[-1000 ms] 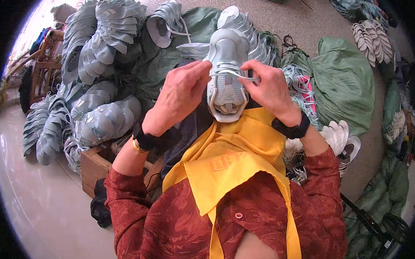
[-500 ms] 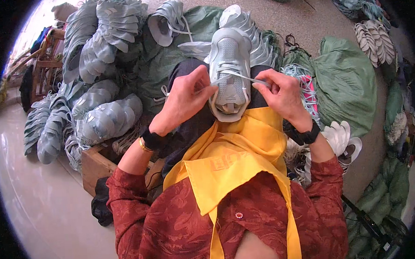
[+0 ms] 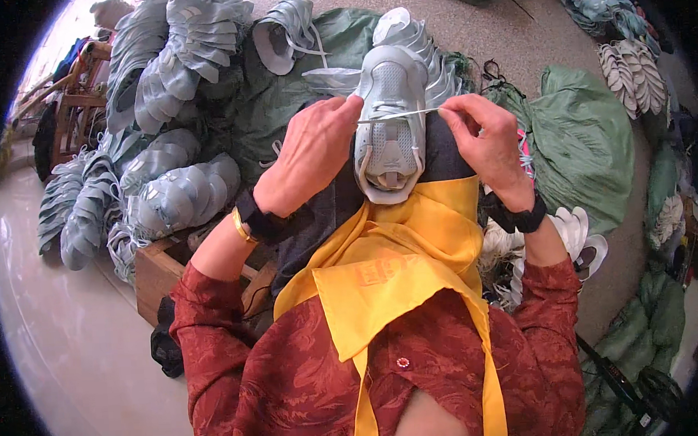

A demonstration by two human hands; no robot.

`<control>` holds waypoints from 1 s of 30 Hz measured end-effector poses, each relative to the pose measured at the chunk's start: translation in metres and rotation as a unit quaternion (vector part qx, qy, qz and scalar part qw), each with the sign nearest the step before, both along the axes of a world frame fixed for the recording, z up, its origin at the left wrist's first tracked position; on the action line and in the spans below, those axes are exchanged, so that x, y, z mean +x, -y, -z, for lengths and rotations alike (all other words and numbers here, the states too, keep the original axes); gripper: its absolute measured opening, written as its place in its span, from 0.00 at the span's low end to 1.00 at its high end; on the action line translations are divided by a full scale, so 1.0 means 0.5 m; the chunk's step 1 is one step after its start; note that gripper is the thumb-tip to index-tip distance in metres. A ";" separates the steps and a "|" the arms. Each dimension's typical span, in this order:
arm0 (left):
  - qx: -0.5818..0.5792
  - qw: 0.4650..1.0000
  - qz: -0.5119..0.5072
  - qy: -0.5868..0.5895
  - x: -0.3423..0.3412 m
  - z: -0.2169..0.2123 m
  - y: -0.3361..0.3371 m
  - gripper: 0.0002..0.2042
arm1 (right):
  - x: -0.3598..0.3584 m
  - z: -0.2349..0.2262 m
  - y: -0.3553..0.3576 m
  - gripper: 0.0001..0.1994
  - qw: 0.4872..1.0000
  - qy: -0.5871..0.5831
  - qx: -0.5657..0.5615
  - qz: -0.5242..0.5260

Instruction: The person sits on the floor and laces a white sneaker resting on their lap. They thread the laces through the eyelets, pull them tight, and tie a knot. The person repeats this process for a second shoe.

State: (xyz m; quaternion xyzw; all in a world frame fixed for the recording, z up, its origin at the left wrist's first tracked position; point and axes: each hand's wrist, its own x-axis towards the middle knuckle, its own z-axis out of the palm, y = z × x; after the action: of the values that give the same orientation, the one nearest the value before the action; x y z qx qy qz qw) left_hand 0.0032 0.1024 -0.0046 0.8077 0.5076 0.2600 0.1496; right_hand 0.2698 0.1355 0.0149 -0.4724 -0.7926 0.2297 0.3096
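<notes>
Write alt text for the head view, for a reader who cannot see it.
Both hands pull a white lace taut across a pale grey shoe upper on the person's lap, left hand and right hand pinching either end. Stacks of matching uppers and green sacks lie around on the floor.

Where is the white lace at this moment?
In the head view, the white lace runs taut across the pale grey shoe upper at upper centre, pinched between the left hand and the right hand, above the yellow apron.
</notes>
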 end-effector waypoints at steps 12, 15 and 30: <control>-0.026 0.999 -0.019 -0.038 -0.086 0.004 0.062 0.04 | 0.107 0.038 0.070 0.03 0.998 0.054 0.007 -0.009; -0.011 0.997 -0.065 -0.033 -0.129 0.000 0.073 0.04 | 0.165 0.034 0.084 0.05 0.997 0.069 -0.010 0.036; -0.047 0.932 -0.340 -0.116 -0.588 0.068 0.223 0.05 | 0.631 0.137 0.190 0.11 0.947 0.073 -0.144 0.276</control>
State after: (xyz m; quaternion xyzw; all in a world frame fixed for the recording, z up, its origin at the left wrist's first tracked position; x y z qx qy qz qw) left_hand -0.2907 -0.0091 -0.0385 0.6035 0.7771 0.1757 0.0307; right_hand 0.5855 0.0407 -0.0535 -0.7279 -0.6100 0.2117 0.2310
